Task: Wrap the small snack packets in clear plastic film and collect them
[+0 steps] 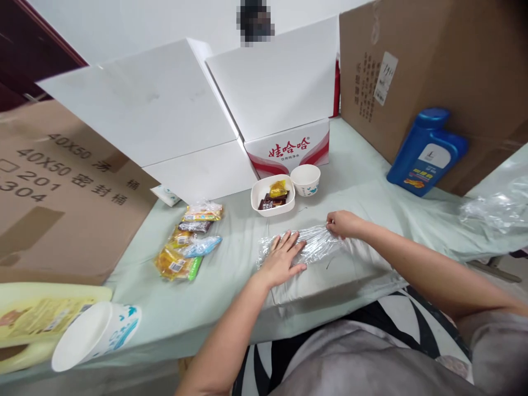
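Plastic bag lies flat and seemingly empty on the table, near its front edge. Left hand presses it down, fingers spread; right hand pinches its right end. Snack packets lie well apart, unpacked; a few sit in the dish.

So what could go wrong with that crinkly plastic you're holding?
1. The clear plastic looks thin. The left hand presses it flat on the table while the right hand pinches its far end, so a hard pull might tear it.
2. The white dish of snacks and the paper cup stand just behind the plastic. A quick lift or a swinging hand could knock them over.
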{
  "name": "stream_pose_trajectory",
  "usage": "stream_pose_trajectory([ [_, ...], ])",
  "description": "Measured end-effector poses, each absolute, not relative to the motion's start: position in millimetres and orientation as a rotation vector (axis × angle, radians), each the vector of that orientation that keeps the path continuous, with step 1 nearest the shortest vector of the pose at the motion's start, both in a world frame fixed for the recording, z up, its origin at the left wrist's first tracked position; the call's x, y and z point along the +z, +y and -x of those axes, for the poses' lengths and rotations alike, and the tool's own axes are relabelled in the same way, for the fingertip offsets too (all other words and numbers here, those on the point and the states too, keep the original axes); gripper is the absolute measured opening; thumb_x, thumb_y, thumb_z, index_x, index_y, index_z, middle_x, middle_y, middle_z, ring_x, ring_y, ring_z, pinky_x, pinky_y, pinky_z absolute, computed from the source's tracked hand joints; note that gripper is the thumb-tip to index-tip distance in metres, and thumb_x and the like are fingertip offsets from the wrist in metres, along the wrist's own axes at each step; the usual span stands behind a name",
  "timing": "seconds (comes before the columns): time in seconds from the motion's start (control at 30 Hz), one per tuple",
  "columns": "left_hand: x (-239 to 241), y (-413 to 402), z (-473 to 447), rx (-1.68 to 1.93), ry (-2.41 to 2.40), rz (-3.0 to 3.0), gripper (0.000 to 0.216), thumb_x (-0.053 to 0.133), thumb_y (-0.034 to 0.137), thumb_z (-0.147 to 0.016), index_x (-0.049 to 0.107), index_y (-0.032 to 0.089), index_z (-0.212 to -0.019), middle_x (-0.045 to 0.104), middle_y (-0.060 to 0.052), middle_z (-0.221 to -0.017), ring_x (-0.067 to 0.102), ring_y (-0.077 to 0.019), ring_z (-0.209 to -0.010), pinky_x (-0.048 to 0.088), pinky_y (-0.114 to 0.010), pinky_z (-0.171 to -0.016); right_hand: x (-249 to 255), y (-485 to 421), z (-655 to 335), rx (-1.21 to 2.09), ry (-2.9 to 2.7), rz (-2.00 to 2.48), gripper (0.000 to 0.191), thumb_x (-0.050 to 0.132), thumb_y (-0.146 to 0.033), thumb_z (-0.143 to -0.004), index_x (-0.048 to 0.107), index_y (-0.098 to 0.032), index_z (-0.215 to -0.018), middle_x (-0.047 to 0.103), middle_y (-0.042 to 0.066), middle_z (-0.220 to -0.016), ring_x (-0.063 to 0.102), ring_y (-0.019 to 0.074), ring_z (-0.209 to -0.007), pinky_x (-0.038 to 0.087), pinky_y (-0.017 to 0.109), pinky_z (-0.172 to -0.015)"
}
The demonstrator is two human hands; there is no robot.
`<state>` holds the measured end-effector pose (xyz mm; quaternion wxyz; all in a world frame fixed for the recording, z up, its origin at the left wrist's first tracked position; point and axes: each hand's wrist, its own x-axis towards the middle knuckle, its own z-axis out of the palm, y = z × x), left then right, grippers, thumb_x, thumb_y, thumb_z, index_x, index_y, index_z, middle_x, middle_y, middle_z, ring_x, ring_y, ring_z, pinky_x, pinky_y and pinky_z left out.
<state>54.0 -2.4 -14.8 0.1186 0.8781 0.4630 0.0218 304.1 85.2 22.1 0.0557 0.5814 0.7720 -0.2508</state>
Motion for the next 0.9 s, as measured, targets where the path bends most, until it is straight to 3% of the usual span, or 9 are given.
stream_pose_trajectory([
  [0.07, -15.3, -4.3, -52.0, 0.059, 1.358, -2.579, 0.065, 0.051, 0.054, -0.090, 0.035, 0.027, -0.147, 0.023, -0.008, -0.159, 0.012, -0.0290, -0.149, 0.014, -0.053, -0.119, 24.8, 90.1, -315.9, -0.692, 2.335, -1.848, 0.018, 0.053, -0.027, -0.088, 0.066, -0.019, -0.098, 0.072, 0.005, -0.076, 0.066, 0.0168, -0.068, 0.042, 0.024, -0.062],
  [0.23, -15.6, -5.7, -53.7, 0.041, 1.369, -2.598, 0.066, 0.052, 0.053, -0.090, 0.034, 0.027, -0.148, 0.022, -0.008, -0.160, 0.012, -0.0304, -0.148, 0.013, -0.055, -0.118, 29.2, 73.4, -317.0, -0.425, 2.508, -2.006, 0.030, 0.043, -0.028, -0.094, 0.061, -0.015, -0.114, 0.067, 0.016, -0.113, 0.063, 0.0256, -0.100, 0.044, 0.035, -0.083],
  [0.33, -17.2, -5.9, -54.6, 0.059, 1.389, -2.614, 0.066, 0.055, 0.049, -0.089, 0.034, 0.028, -0.148, 0.022, -0.008, -0.160, 0.012, -0.0307, -0.148, 0.014, -0.055, -0.118, 12.4, 40.5, -300.2, -0.393, 2.975, -1.582, 0.039, 0.050, -0.037, -0.093, 0.059, -0.015, -0.124, 0.062, 0.016, -0.125, 0.055, 0.0270, -0.117, 0.040, 0.039, -0.099],
  [0.4, -17.7, -6.9, -53.0, 0.068, 1.395, -2.617, 0.068, 0.056, 0.048, -0.088, 0.031, 0.028, -0.149, 0.021, -0.008, -0.160, 0.013, -0.0298, -0.148, 0.014, -0.054, -0.118, -6.5, 15.7, -291.9, -0.397, 3.143, -1.134, 0.062, 0.060, -0.049, -0.086, 0.051, -0.016, -0.137, 0.048, 0.017, -0.143, 0.039, 0.0324, -0.135, 0.030, 0.048, -0.109],
  [0.47, -17.2, -8.7, -49.7, 0.070, 1.399, -2.609, 0.070, 0.056, 0.049, -0.088, 0.029, 0.027, -0.150, 0.021, -0.008, -0.160, 0.013, -0.0291, -0.148, 0.015, -0.053, -0.119, -23.7, -5.6, -291.8, -0.405, 3.149, -0.975, 0.074, 0.059, -0.055, -0.085, 0.043, -0.015, -0.144, 0.037, 0.018, -0.151, 0.025, 0.0346, -0.142, 0.021, 0.054, -0.113],
  [0.57, -14.3, -12.1, -44.2, 0.067, 1.421, -2.582, 0.070, 0.056, 0.049, -0.088, 0.029, 0.027, -0.149, 0.022, -0.008, -0.160, 0.013, -0.0290, -0.148, 0.015, -0.053, -0.119, -32.2, -25.4, -307.3, -0.449, 3.140, -0.976, 0.066, 0.056, -0.050, -0.089, 0.043, -0.015, -0.144, 0.038, 0.017, -0.151, 0.025, 0.0331, -0.143, 0.022, 0.053, -0.114],
  [0.73, -7.9, -13.4, -42.5, 0.047, 1.455, -2.523, 0.071, 0.062, 0.045, -0.084, 0.035, 0.029, -0.147, 0.025, -0.009, -0.159, 0.016, -0.0311, -0.148, 0.020, -0.054, -0.117, -12.7, -28.8, -344.2, -0.592, 3.222, -1.285, 0.030, 0.050, -0.034, -0.094, 0.064, -0.020, -0.117, 0.064, 0.013, -0.119, 0.056, 0.0267, -0.114, 0.045, 0.045, -0.096],
  [0.83, -5.5, -12.3, -48.8, 0.038, 1.451, -2.520, 0.069, 0.062, 0.044, -0.084, 0.036, 0.029, -0.146, 0.025, -0.009, -0.159, 0.016, -0.0322, -0.148, 0.020, -0.056, -0.117, -5.2, -24.7, -351.2, -0.520, 3.230, -1.666, 0.025, 0.050, -0.031, -0.093, 0.062, -0.020, -0.112, 0.065, 0.013, -0.107, 0.058, 0.0266, -0.102, 0.049, 0.045, -0.088],
  [0.9, -4.9, -12.3, -54.1, 0.029, 1.455, -2.524, 0.069, 0.062, 0.044, -0.085, 0.036, 0.027, -0.146, 0.025, -0.009, -0.159, 0.015, -0.0329, -0.148, 0.019, -0.057, -0.117, -4.4, -22.8, -346.7, -0.477, 3.273, -1.612, 0.027, 0.051, -0.032, -0.092, 0.061, -0.020, -0.114, 0.063, 0.014, -0.110, 0.056, 0.0273, -0.105, 0.048, 0.046, -0.091],
])
